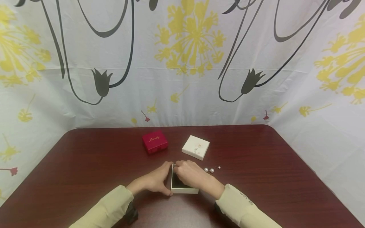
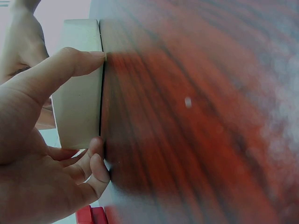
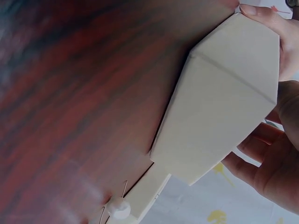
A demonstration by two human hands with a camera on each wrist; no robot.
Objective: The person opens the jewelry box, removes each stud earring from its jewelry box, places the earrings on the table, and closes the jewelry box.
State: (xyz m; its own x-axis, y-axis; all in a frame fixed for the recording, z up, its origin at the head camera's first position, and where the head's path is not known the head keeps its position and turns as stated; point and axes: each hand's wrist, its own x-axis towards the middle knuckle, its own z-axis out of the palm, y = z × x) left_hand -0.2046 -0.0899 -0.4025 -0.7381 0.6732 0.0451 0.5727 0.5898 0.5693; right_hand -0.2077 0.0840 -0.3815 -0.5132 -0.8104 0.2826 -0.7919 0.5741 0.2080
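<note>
A shallow white box (image 1: 184,191) with a dark inside stands on the table, its top uncovered. My left hand (image 1: 156,180) grips the box along its left side, the thumb at the near corner and the fingers at the far one. In the left wrist view, that thumb (image 2: 70,65) lies against the pale side wall. My right hand (image 1: 190,173) is over the box with its fingers bent down into it. The fingertips are hidden, so whether they pinch anything cannot be told. Pearl stud earrings (image 1: 212,170) lie just right of the box.
Behind the box sits a white lid-like box (image 1: 195,146) with a small printed drawing. A red box (image 1: 155,141) lettered "Jewelry" in gold is to its left. The dark red-brown table (image 1: 71,167) ends at a patterned white curtain (image 1: 176,104).
</note>
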